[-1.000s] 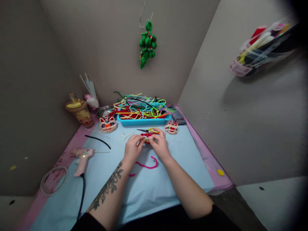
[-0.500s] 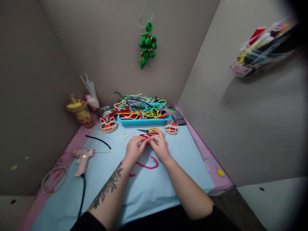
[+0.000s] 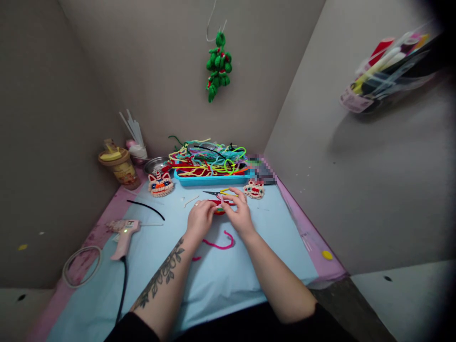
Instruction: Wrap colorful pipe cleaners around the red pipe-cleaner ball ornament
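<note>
Between my two hands is a small red craft piece (image 3: 220, 210) with bits of pink and green on it. My left hand (image 3: 201, 217) pinches its left side. At its right side, my right hand (image 3: 238, 211) has thumb and fingers closed on a thin pale pink strip (image 3: 220, 198) that rises from the piece. Pliers (image 3: 213, 193) with dark jaws and yellow and red handles lie just behind, partly covered by my right fingers. A curved magenta pipe cleaner (image 3: 221, 247) lies on the blue cloth in front of my hands.
A blue tray (image 3: 213, 181) heaped with coloured pipe cleaners stands at the back, between two lion-face pieces (image 3: 160, 185) (image 3: 254, 189). On the left are a pink glue gun (image 3: 124, 236), its cable, a black strip (image 3: 146, 207) and a brown cup (image 3: 123, 168).
My right hand has shifted slightly right, away from my left. More of the red piece and the pale pink strip shows between them.
</note>
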A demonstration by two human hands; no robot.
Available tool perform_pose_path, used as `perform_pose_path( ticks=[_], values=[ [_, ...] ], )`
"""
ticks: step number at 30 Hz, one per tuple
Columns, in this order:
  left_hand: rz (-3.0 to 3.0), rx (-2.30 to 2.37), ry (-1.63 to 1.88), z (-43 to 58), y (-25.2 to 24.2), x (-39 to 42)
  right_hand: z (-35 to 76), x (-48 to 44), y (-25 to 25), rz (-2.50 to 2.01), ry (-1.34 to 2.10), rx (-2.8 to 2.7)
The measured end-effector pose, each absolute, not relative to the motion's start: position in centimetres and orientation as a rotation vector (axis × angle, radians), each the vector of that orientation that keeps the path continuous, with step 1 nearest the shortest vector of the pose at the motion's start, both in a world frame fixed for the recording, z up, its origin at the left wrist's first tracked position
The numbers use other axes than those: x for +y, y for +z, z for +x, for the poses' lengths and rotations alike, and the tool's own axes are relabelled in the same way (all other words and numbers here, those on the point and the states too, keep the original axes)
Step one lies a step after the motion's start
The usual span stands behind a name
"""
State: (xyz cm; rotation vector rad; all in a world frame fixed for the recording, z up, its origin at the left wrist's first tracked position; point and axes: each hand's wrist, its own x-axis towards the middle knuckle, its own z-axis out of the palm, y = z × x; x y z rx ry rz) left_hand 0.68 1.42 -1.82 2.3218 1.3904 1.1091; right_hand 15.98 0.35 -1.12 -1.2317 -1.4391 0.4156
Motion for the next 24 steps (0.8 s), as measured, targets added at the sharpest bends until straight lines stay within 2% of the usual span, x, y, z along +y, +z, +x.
perform_pose_path(
  ticks=[4,24],
  values=[
    [2.307,1.367,1.099,0.75,-1.79,1.44,16.09,0.69,-1.51,-1.213,0.496,-1.468],
    [1.999,1.35,1.261,0.46,-1.75,1.88,16.39,0.71,-1.45,-1.152,0.465,-1.539]
  ],
)
